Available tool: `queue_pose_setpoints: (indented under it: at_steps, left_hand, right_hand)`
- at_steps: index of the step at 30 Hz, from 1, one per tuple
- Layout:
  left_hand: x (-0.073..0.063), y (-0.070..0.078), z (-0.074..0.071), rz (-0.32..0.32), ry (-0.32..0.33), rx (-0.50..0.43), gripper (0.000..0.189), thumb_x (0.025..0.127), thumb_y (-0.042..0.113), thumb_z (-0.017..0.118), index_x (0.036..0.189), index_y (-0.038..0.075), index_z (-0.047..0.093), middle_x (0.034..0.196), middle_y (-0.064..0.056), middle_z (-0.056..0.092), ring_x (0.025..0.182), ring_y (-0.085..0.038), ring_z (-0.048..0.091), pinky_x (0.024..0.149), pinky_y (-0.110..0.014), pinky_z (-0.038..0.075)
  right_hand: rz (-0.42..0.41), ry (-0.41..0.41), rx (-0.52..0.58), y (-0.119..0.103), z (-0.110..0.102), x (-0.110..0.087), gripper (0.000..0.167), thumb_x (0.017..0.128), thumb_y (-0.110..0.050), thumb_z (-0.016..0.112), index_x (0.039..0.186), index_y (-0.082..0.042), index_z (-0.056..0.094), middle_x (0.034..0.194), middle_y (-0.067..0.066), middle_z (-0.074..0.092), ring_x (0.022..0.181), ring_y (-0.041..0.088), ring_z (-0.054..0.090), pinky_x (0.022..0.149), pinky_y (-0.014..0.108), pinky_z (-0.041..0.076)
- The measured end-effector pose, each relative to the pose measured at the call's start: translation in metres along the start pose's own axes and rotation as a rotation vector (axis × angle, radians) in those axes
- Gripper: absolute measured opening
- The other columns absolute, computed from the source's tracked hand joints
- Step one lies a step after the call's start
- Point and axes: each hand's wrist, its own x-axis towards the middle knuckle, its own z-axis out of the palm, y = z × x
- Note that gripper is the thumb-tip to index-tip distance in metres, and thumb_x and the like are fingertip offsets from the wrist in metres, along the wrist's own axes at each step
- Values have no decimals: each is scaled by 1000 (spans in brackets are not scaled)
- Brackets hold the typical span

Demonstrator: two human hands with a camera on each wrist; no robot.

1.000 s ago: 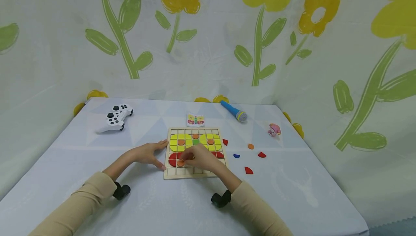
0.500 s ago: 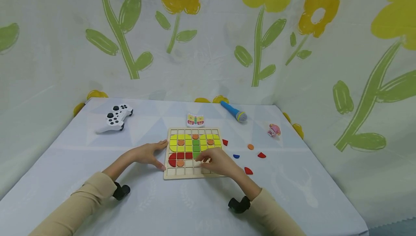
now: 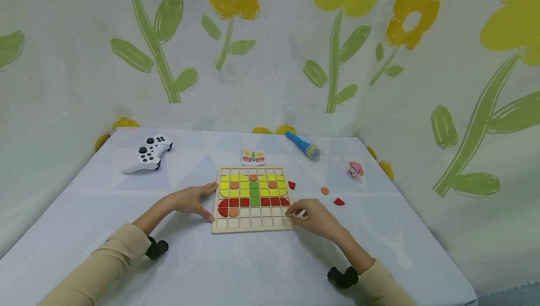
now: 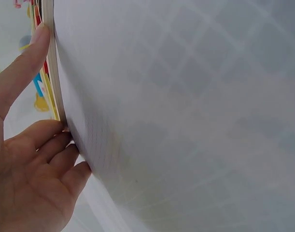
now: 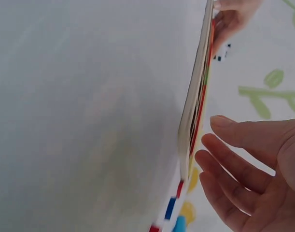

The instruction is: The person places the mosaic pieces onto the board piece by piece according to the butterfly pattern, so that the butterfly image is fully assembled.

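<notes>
A wooden grid board (image 3: 255,223) lies on the table, with yellow pieces (image 3: 225,178) in its upper part, a green column (image 3: 254,193) in the middle and a red row (image 3: 270,201) below. Under the red row at left sits an orange disc (image 3: 233,212). My left hand (image 3: 189,200) rests its thumb and fingertips against the board's left edge. By the lower right edge is my right hand (image 3: 317,218), fingers bent loosely; in the right wrist view its thumb (image 5: 224,122) and fingers stand apart with nothing between them.
Right of the board lie red pieces (image 3: 339,201) and an orange disc (image 3: 325,190); a blue piece (image 5: 170,209) shows in the right wrist view. Behind stand a butterfly card (image 3: 253,156), a blue microphone (image 3: 304,145), a white game controller (image 3: 151,153) and a pink figurine (image 3: 355,169).
My right hand has moved right, from over the orange disc at the board's left to its right edge, uncovering the green column and red row. The left hand has stayed in place.
</notes>
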Motion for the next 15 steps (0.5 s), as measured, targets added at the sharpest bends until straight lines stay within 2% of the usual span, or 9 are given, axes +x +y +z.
queue_pose_setpoints:
  at_steps: [7, 15]
  left_hand:
    - [-1, 1, 0, -5, -2, -4, 105, 73, 39, 83, 151, 0, 25, 156, -24, 19, 142, -44, 15, 110, -61, 21]
    - [0, 1, 0, -12, -3, -2, 106, 72, 41, 83, 151, 1, 24, 156, -24, 18, 142, -45, 15, 110, -61, 21]
  right_hand:
    - [50, 7, -54, 19, -12, -21, 18, 82, 1, 72, 92, -13, 74, 94, -4, 67, 90, 18, 60, 74, 33, 55]
    - [87, -38, -77, 33, -27, -34, 31, 79, 13, 63, 92, -13, 74, 95, -5, 67, 96, 22, 60, 84, 45, 54]
